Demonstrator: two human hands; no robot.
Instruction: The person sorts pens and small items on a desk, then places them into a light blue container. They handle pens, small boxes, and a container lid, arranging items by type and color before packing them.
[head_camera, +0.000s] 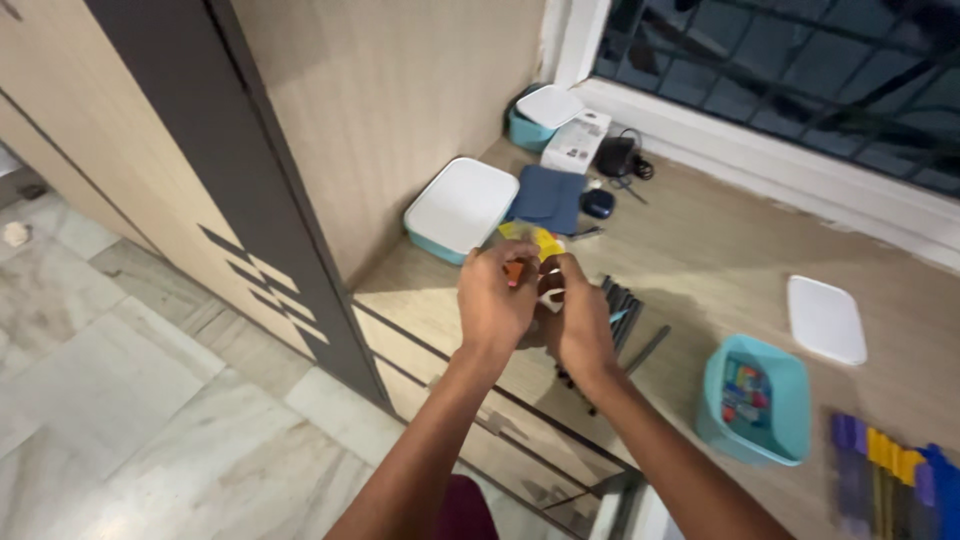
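My left hand (495, 305) and my right hand (580, 325) are held together above the wooden counter (700, 260). Between their fingers they grip a small bundle of clear plastic with yellow and orange pieces (530, 250) in it; a small white bit shows at my right fingertips. Beneath my hands lies a heap of dark sticks (625, 305), partly hidden by my right hand.
A closed teal box with a white lid (462, 208), a dark blue pouch (548, 198), a smaller teal box (540, 115), a white carton (577, 142) and a black cable (625, 158) lie behind. To the right are an open teal box (752, 400), a loose white lid (825, 318) and coloured strips (890, 480).
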